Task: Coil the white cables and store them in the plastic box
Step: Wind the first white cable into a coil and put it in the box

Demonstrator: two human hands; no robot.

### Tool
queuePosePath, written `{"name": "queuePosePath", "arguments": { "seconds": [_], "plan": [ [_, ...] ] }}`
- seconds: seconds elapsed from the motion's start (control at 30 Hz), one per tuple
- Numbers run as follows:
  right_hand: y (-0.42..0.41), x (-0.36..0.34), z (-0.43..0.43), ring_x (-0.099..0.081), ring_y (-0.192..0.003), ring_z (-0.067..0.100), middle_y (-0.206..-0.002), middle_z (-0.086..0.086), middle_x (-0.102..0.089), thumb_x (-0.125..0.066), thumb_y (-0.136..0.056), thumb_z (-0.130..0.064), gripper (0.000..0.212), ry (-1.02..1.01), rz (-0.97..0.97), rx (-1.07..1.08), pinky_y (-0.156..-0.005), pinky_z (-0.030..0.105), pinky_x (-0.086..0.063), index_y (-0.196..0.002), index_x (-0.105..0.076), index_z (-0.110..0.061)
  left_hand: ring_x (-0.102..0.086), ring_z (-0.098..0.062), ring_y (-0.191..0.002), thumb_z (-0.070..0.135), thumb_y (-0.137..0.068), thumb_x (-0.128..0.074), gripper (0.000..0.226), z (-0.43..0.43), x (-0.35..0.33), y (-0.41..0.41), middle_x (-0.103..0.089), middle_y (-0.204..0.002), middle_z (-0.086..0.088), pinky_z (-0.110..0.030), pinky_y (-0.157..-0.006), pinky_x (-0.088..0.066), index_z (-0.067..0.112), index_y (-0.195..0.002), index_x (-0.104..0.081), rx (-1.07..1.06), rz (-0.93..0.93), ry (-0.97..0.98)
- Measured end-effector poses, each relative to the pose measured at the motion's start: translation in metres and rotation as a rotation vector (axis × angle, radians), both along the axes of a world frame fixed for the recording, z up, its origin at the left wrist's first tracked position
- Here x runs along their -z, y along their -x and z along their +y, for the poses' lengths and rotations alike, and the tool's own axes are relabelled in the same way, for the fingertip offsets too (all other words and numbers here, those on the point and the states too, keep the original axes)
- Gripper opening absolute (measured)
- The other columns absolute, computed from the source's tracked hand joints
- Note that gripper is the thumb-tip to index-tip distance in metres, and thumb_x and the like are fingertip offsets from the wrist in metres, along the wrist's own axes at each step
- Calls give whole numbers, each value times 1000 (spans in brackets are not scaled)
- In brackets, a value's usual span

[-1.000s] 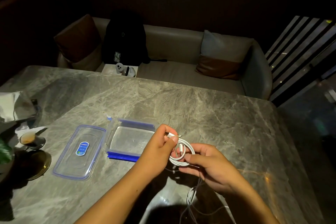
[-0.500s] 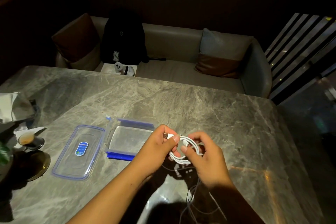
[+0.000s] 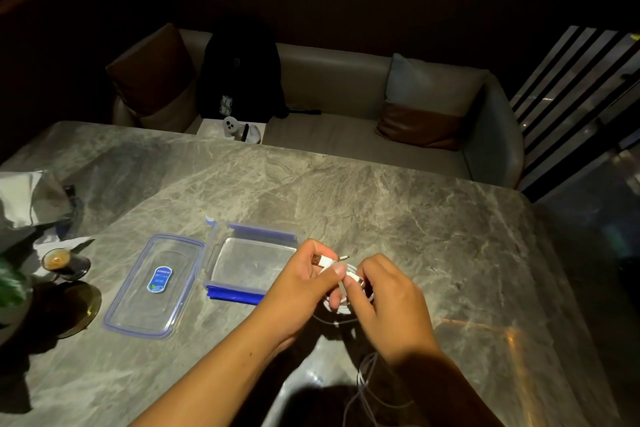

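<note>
Cable (image 3: 342, 308) slack trails off the near bench (image 3: 381, 204) edge. Its coil is pinched in the left hand (image 3: 298, 284), and the right hand (image 3: 391, 302) has now closed onto the loops, so winding is likely unfinished. Box (image 3: 235, 295) waits open, just left.

No legible writing
A blue oval label (image 3: 159, 279) sits on the clear lid (image 3: 173, 317), just left of the plastic box (image 3: 249, 263); its white print is too small to read.
</note>
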State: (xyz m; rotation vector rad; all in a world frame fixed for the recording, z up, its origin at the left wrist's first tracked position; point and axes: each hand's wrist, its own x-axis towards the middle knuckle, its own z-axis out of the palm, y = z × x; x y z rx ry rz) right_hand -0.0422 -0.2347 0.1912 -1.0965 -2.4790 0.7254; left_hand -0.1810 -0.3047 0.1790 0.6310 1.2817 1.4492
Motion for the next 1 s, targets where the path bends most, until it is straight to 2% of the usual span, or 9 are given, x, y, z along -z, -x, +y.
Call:
{"name": "queuePosePath", "arguments": {
  "seconds": [0.1,0.2,0.3,0.4,0.53,0.67,0.73,0.87,1.0],
  "plan": [
    [-1,-2,1,-49,-60,8,-66,-10,-51,-62,-93,-29,28,207,136,45,-55,23,-41,-69,-49,-24,-46,-10,-50,-4,-93,-59,15,2,0,7,-56,-62,-2,-25,-56,-43,4,-106,-57,-24,-1,17],
    [-5,-6,5,-41,-51,3,-57,1,-55,-66,-92,-22,29,411,223,54,-51,19,-33,-67,-55,-12,-53,-7,-54,-7,-89,-61,21,3,-2,16,-63,-73,-1,-18,-55,-47,3,-107,-64,-49,16,23],
    [-7,-12,6,-53,-51,4,-60,14,-64,-64,-93,-14,26,668,309,41,-53,19,-40,-70,-57,-7,-57,-7,-62,-1,-88,-66,24,1,1,22,-64,-78,-4,-18,-61,-49,4,-112,-66,-36,35,13],
    [-9,-16,11,-64,-57,8,-59,3,-66,-60,-93,-1,22,847,419,22,-57,18,-48,-71,-59,-2,-60,-12,-60,3,-87,-68,23,-1,2,21,-66,-76,-10,-21,-62,-52,3,-110,-67,-50,18,6],
    [-12,-15,15,-64,-61,12,-63,5,-67,-59,-93,4,22,913,510,-12,-60,20,-51,-71,-60,-1,-59,-13,-53,-3,-88,-62,27,-1,0,11,-64,-70,-9,-23,-58,-54,-3,-115,-61,-91,-229,-15],
    [-13,-9,14,-67,-75,25,-83,21,-69,-61,-92,-7,16,895,501,-40,-72,33,-56,-78,-63,1,-49,-6,-49,1,-81,-67,44,2,1,11,-58,-70,-2,-21,-57,-49,4,-124,-60,-106,-236,-60],
    [-14,-6,13,-72,-79,28,-83,22,-72,-59,-96,-4,18,934,479,-19,-73,34,-58,-79,-62,2,-57,-9,-58,3,-78,-69,45,2,-2,15,-61,-73,-3,-22,-58,-51,9,-123,-63,-99,-151,-43],
    [-15,-6,16,-75,-85,35,-85,31,-72,-56,-97,-2,19,1016,444,-6,-70,31,-60,-80,-59,2,-52,-12,-61,2,-85,-72,26,2,-6,25,-59,-77,-5,-23,-60,-46,13,-108,-72,-12,249,58],
    [-13,-8,20,-75,-79,33,-82,28,-73,-54,-97,1,18,1070,476,23,-67,30,-61,-79,-55,2,-52,-11,-58,8,-90,-68,10,5,-9,34,-63,-76,-7,-22,-59,-45,12,-97,-73,83,392,49]
  ]
}}
